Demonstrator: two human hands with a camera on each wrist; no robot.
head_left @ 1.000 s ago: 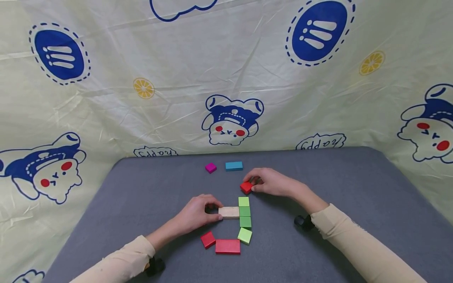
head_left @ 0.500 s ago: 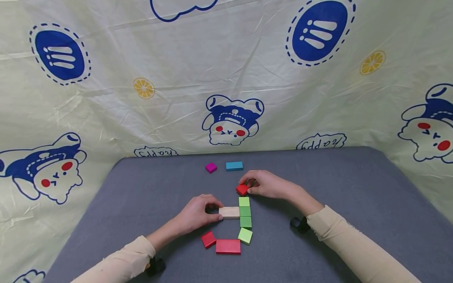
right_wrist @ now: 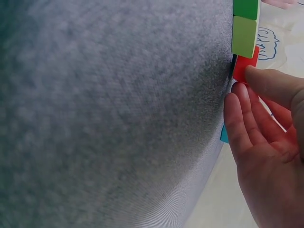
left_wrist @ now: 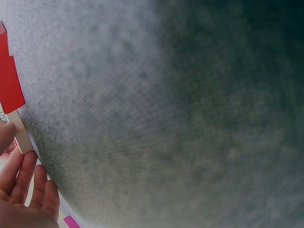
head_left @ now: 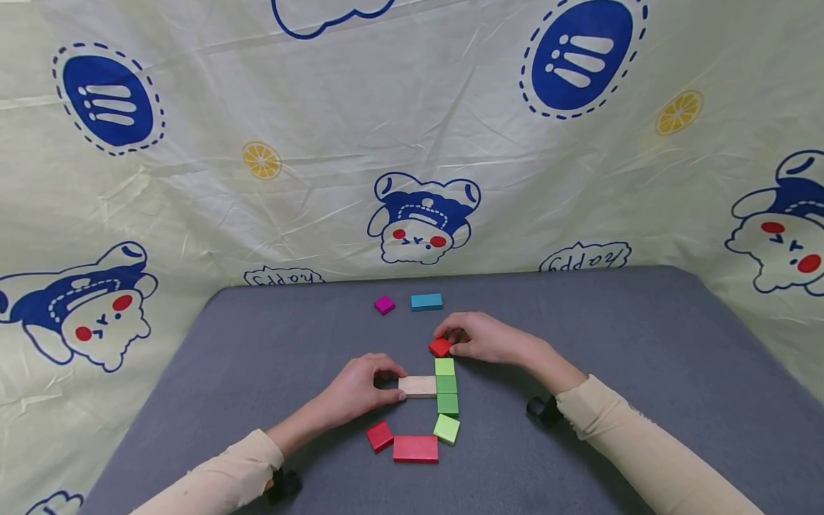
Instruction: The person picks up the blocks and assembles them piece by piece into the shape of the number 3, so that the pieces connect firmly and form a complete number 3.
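Observation:
My right hand [head_left: 486, 337] pinches a small red block [head_left: 440, 347] between thumb and fingers, just beyond the top light-green block [head_left: 444, 367]. In the right wrist view the red block [right_wrist: 245, 68] lies close against the light-green block [right_wrist: 244, 37], slightly angled. My left hand [head_left: 357, 386] holds the left end of a plain wooden block [head_left: 418, 387], thumb on the near side and fingers on the far side. The right end of that block meets a column of green blocks [head_left: 447, 405]. In the left wrist view the fingers hide part of the wooden block [left_wrist: 21, 135].
Below the column sit a turned light-green block [head_left: 447, 429], a long red block [head_left: 415, 449] and a tilted red block [head_left: 380, 436]. A magenta block [head_left: 384, 305] and a blue block [head_left: 426, 302] lie near the back of the grey table [head_left: 290, 322]. A printed curtain [head_left: 322, 214] hangs behind.
My right hand has brought the red block left and a little nearer, to just above the end of the green column. The left hand has stayed on the wooden block.

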